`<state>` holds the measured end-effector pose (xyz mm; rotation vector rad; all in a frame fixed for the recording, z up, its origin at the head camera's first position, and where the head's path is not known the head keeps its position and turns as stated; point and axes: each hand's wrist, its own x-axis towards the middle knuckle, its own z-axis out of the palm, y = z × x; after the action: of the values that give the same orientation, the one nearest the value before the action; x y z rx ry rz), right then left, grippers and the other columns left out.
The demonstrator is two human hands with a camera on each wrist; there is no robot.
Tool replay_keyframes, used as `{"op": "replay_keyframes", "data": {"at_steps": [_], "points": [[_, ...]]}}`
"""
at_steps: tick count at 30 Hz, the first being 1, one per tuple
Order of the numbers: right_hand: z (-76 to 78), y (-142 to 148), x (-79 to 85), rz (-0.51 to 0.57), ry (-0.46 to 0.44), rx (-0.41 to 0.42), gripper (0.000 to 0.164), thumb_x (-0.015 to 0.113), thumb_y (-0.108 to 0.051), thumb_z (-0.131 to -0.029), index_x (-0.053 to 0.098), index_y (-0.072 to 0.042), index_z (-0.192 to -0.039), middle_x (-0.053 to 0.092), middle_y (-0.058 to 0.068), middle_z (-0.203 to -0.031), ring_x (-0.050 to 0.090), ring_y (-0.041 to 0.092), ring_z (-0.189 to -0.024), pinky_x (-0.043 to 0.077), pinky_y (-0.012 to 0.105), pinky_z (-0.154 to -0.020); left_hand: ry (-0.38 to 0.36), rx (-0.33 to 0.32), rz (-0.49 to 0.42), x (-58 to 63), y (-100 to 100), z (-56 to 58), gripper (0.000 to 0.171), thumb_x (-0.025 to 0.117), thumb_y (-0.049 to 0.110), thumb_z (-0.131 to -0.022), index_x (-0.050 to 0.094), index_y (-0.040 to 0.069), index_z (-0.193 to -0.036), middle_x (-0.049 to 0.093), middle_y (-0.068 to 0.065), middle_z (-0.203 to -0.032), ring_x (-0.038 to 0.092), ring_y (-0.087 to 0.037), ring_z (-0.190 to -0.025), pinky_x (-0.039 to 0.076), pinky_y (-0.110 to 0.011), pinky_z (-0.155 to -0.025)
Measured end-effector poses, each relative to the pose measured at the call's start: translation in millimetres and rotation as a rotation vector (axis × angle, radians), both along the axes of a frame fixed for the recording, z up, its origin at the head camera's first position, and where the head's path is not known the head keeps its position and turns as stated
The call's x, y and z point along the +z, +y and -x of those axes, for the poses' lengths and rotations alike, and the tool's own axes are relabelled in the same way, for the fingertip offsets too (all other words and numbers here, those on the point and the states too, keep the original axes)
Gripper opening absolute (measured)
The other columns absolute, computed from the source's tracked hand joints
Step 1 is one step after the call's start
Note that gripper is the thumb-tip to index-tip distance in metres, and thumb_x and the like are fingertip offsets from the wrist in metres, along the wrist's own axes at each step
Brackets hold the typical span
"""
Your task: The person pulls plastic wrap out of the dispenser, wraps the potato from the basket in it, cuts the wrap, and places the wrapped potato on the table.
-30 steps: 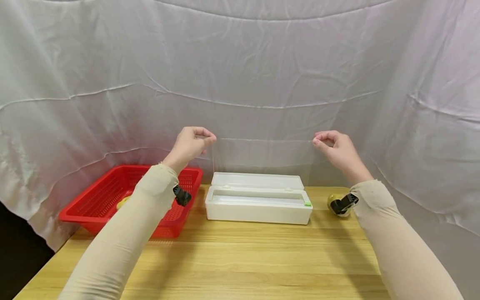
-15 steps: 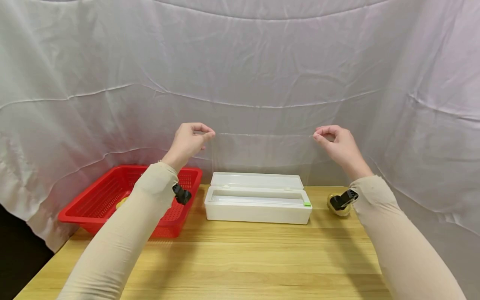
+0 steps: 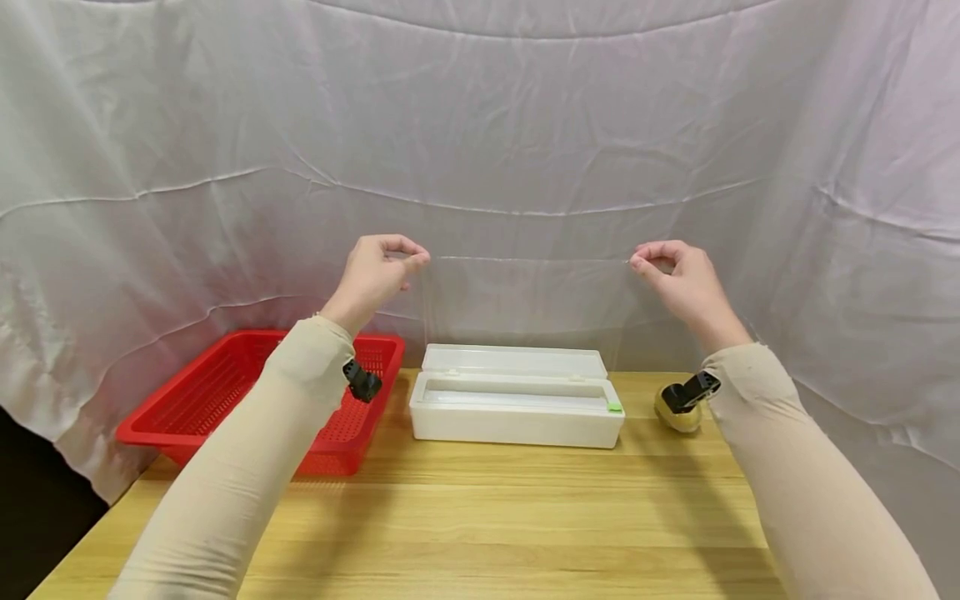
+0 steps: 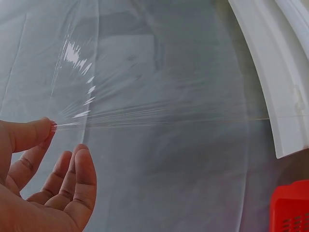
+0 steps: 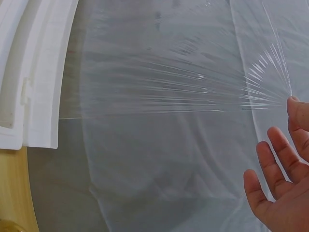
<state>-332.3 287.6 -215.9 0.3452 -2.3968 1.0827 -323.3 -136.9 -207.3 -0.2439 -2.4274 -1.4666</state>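
A clear sheet of plastic wrap (image 3: 525,300) stretches upward from a white wrap dispenser box (image 3: 517,429) whose lid (image 3: 513,361) is tipped back. My left hand (image 3: 378,271) pinches one top corner between thumb and forefinger, the other fingers loose. At the opposite corner my right hand (image 3: 678,275) pinches in the same way. Creases fan out from the left thumb and forefinger across the film (image 4: 130,116) in the left wrist view. Similar creases run through the film (image 5: 193,92) from the right fingertips in the right wrist view. Both hands are raised above and behind the box.
A red perforated basket (image 3: 337,458) stands left of the box, partly behind the left forearm. A yellowish round object (image 3: 678,421) sits to the right, partly covered by the right wrist camera. All stand on a wooden table (image 3: 517,517); a pale curtain (image 3: 495,125) hangs behind.
Both hands have risen, drawing the top edge of the plastic wrap higher above the box. The box and basket have stayed in place.
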Motion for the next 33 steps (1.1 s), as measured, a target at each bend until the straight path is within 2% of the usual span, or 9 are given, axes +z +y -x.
{"op": "replay_keyframes", "data": {"at_steps": [3, 10, 14, 18, 22, 28, 33], "points": [[-0.6, -0.3, 1.4, 0.001, 0.008, -0.001, 0.033, 0.071, -0.031, -0.105, 0.072, 0.0, -0.116, 0.068, -0.023, -0.104, 0.058, -0.012, -0.099, 0.044, 0.009, -0.084, 0.0, 0.004, 0.007, 1.9, -0.4, -0.5, 0.013, 0.072, 0.027, -0.104, 0.079, 0.017, -0.11, 0.073, 0.001, -0.091, 0.063, -0.02, -0.076, 0.044, -0.037, -0.075], [-2.6, -1.7, 6.7, 0.009, 0.011, -0.014, 0.033, 0.07, -0.03, -0.105, 0.073, 0.0, -0.12, 0.07, -0.021, -0.105, 0.055, -0.008, -0.102, 0.042, 0.015, -0.086, 0.013, 0.005, 0.007, 6.4, -0.5, -1.3, 0.014, 0.072, 0.027, -0.104, 0.079, 0.018, -0.111, 0.073, 0.003, -0.084, 0.064, -0.021, -0.076, 0.044, -0.038, -0.076], [-2.6, -2.0, 9.9, 0.018, 0.017, -0.019, 0.032, 0.071, -0.03, -0.105, 0.073, -0.001, -0.118, 0.073, -0.017, -0.106, 0.055, -0.007, -0.101, 0.042, 0.015, -0.085, 0.029, 0.011, 0.004, 8.8, 0.8, -1.2, 0.013, 0.072, 0.027, -0.104, 0.08, 0.018, -0.111, 0.075, 0.001, -0.094, 0.064, -0.018, -0.073, 0.043, -0.036, -0.075], [-2.8, -1.8, 13.2, 0.009, 0.032, -0.026, 0.028, 0.072, -0.029, -0.104, 0.074, -0.004, -0.115, 0.077, -0.009, -0.11, 0.057, -0.013, -0.097, 0.044, 0.011, -0.083, 0.049, 0.031, 0.008, 11.0, 2.0, 0.0, 0.013, 0.073, 0.025, -0.103, 0.081, 0.018, -0.11, 0.077, -0.004, -0.105, 0.065, -0.015, -0.069, 0.041, -0.034, -0.073], [-3.0, -1.0, 15.8, 0.009, 0.036, -0.026, 0.027, 0.072, -0.029, -0.104, 0.074, -0.004, -0.114, 0.075, -0.013, -0.107, 0.058, -0.015, -0.096, 0.044, 0.009, -0.082, 0.061, 0.035, 0.008, 13.6, 2.7, 0.1, 0.014, 0.074, 0.024, -0.102, 0.081, 0.016, -0.112, 0.078, -0.008, -0.113, 0.065, -0.012, -0.066, 0.042, -0.034, -0.073], [-4.3, 0.3, 18.2, 0.021, 0.038, -0.028, 0.023, 0.072, -0.03, -0.104, 0.075, -0.009, -0.113, 0.074, -0.014, -0.106, 0.059, -0.011, -0.099, 0.045, 0.01, -0.082, 0.067, 0.029, -0.004, 17.1, 3.5, 0.2, 0.015, 0.073, 0.024, -0.103, 0.081, 0.016, -0.112, 0.077, -0.007, -0.12, 0.065, -0.013, -0.067, 0.045, -0.033, -0.077], [-5.8, -0.1, 21.3, 0.028, 0.059, -0.025, 0.025, 0.072, -0.027, -0.104, 0.074, -0.004, -0.114, 0.075, -0.014, -0.103, 0.059, -0.012, -0.097, 0.044, 0.011, -0.082, 0.083, 0.024, -0.013, 20.3, 4.6, -0.8, 0.015, 0.073, 0.023, -0.103, 0.081, 0.015, -0.112, 0.076, -0.007, -0.121, 0.065, -0.012, -0.066, 0.045, -0.033, -0.078]]}}
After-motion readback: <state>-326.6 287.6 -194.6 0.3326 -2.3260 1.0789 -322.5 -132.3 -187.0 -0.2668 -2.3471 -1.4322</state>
